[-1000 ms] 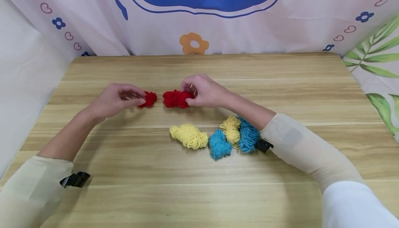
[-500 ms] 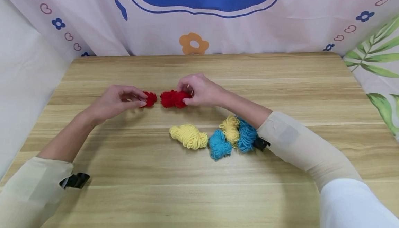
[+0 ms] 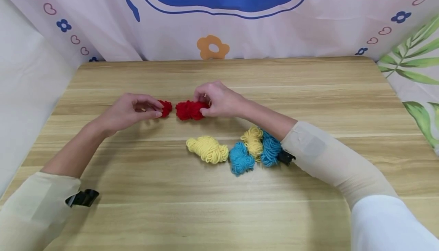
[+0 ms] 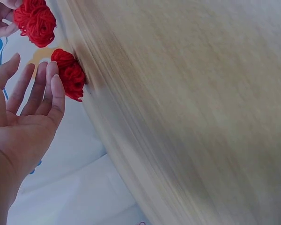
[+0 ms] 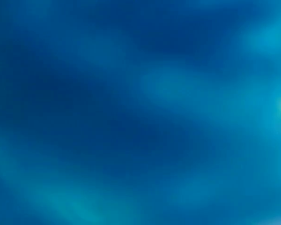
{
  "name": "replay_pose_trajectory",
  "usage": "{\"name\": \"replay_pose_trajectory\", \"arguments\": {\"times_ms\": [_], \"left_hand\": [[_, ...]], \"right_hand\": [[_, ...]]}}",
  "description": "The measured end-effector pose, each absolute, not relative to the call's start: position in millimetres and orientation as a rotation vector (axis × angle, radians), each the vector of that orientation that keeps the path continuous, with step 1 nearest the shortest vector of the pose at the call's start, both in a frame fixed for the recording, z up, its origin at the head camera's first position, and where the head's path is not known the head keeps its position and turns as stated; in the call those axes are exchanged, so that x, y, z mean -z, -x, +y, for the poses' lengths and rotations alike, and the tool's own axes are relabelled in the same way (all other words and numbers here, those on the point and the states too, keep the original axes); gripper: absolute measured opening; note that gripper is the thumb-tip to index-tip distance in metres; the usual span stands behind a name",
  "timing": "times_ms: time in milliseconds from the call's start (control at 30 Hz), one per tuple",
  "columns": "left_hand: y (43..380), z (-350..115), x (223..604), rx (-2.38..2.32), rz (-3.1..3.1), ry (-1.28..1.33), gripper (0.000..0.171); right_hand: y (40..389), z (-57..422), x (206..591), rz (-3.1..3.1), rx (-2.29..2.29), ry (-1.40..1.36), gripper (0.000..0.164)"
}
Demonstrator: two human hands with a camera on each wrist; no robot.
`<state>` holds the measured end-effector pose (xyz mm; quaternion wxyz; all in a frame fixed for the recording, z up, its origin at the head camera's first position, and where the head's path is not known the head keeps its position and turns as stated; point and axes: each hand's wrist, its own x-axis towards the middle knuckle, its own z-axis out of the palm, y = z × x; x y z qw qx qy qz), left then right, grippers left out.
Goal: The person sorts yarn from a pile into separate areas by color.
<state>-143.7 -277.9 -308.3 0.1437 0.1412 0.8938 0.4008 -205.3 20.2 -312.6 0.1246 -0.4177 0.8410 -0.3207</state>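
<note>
In the head view, two small red yarn bundles lie one beside the other toward the back of the table. My right hand (image 3: 219, 100) grips the right end of the right red yarn bundle (image 3: 186, 110). My left hand (image 3: 128, 111) is at the left red yarn bundle (image 3: 167, 108) and hides part of it. From the left wrist, the fingers look loosely extended, the thumb stands apart, and the fingertips are at the edge of that red yarn bundle (image 4: 71, 77). A narrow gap separates the two bundles.
Nearer me lie a pale yellow yarn bundle (image 3: 207, 150), a light blue one (image 3: 241, 158), a second yellow one (image 3: 253, 143) and a darker blue one (image 3: 271, 150), under the right forearm. Blurred blue fills the right wrist view. A printed curtain (image 3: 274, 33) hangs behind the table (image 3: 192, 220).
My right hand has moved slightly left with its red yarn bundle, which narrows the gap to the other. The left hand has barely shifted. The yellow and blue bundles stay in place.
</note>
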Motion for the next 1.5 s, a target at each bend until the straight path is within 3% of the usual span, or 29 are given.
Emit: {"name": "replay_pose_trajectory", "arguments": {"times_ms": [667, 1500], "left_hand": [[141.2, -273.3, 307.4, -1.146, 2.554, -0.419, 0.03], [131.5, -265.1, 307.5, -1.223, 2.468, -0.555, 0.02]], "right_hand": [[207.9, 7.9, 303.0, 2.468, 0.887, 1.218, 0.014], [213.0, -5.4, 309.8, 2.468, 0.847, 1.239, 0.013]]}}
